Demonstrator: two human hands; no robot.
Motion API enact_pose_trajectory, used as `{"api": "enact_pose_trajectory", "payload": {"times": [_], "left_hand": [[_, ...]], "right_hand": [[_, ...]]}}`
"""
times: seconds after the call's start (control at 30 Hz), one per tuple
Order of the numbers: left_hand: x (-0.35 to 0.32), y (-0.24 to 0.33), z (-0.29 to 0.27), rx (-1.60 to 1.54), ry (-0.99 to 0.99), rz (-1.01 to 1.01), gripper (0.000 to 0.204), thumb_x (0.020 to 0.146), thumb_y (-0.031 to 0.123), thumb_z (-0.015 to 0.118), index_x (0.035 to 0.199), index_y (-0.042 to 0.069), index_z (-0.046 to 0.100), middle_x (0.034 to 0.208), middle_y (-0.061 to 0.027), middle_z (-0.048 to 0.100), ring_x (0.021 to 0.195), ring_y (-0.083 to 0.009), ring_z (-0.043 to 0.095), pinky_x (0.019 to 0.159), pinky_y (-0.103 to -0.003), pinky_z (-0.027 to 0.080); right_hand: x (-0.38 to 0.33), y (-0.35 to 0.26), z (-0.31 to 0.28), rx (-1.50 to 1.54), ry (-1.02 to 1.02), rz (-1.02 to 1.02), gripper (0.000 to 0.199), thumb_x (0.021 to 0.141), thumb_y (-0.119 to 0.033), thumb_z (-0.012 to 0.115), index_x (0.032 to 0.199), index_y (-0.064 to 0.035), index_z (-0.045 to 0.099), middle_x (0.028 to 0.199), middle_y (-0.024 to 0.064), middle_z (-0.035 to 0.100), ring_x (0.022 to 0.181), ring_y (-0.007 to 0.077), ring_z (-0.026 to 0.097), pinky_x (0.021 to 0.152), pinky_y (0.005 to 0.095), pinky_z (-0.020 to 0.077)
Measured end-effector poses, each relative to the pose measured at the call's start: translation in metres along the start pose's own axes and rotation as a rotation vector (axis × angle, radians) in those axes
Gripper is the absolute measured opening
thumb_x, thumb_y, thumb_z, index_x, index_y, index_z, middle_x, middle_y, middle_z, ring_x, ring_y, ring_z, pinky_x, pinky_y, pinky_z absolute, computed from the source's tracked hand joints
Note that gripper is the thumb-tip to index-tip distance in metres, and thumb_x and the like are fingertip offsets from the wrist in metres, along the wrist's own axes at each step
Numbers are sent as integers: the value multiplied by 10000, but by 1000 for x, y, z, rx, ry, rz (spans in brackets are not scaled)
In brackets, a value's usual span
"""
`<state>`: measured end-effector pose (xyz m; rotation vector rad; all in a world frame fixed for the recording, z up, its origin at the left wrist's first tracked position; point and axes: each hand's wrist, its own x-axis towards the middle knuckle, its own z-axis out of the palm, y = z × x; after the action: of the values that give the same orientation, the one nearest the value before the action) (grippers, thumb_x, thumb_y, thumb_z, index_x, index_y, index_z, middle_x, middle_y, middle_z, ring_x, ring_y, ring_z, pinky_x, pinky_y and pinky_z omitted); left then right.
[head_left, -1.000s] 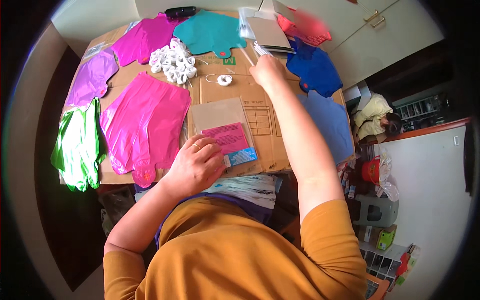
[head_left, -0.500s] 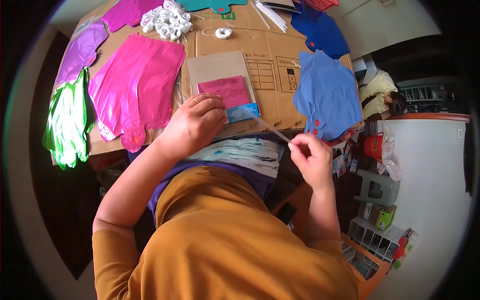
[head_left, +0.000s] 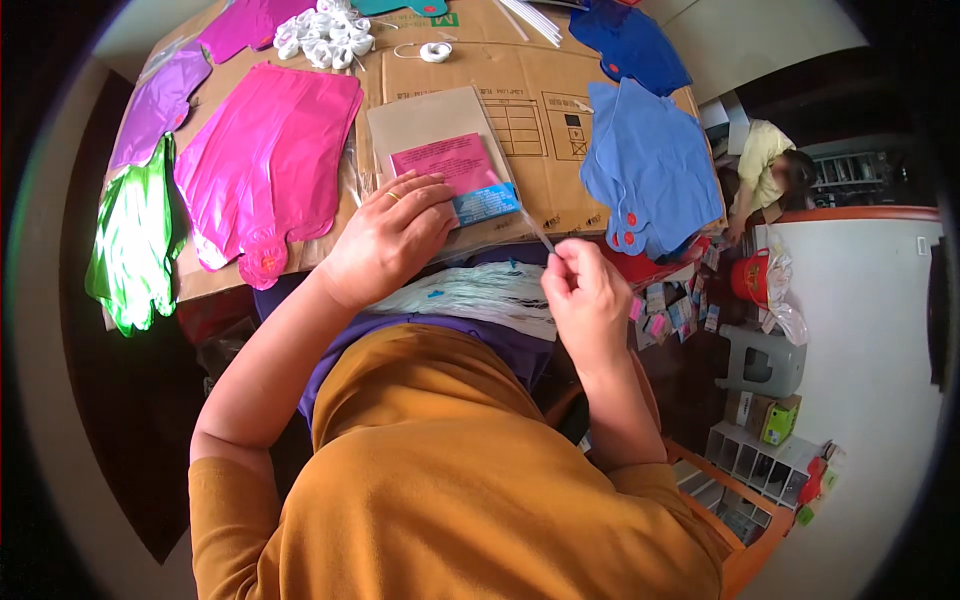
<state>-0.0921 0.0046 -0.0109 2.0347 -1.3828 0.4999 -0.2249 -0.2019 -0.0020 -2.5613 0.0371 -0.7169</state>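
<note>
My left hand [head_left: 388,238] lies flat on a clear packet [head_left: 440,135] that holds a brown card and a folded pink foil piece [head_left: 447,162] with a blue label [head_left: 487,204]. It presses the packet onto the cardboard-covered table [head_left: 510,80]. My right hand [head_left: 586,296] is near the table's front edge and pinches a thin clear straw [head_left: 522,211]. The straw's far end points at the packet by the blue label.
Flat foil balloons lie around: a pink one [head_left: 270,150], a purple one [head_left: 155,105], a green one [head_left: 130,240], blue ones [head_left: 655,165]. A heap of white tape rolls [head_left: 320,40] sits at the back. A person [head_left: 765,165] sits at the right, near shelves and boxes.
My right hand came back from the far edge of the table with a thin straw and now holds it at the packet. My left hand stayed on the packet.
</note>
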Motion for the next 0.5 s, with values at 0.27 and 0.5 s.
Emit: {"api": "enact_pose_trajectory", "payload": {"times": [0.27, 0.5], "left_hand": [[-4, -3, 3, -1, -49, -14, 210, 762, 41, 705, 951, 26, 613, 1085, -120, 646, 1095, -285, 608, 983, -420, 471], [-2, -7, -2, -12, -99, 43, 192, 768, 33, 690, 947, 24, 623, 1086, -132, 648, 1106, -298, 602, 988, -429, 468]], "right_hand": [[43, -15, 4, 308, -307, 110, 140, 786, 17, 633, 924, -4, 620, 808, 150, 660, 737, 312, 652, 679, 387, 517], [89, -10, 18, 3, -429, 310, 183, 748, -172, 704, 841, -50, 605, 779, 142, 671, 761, 338, 652, 688, 428, 506]]}}
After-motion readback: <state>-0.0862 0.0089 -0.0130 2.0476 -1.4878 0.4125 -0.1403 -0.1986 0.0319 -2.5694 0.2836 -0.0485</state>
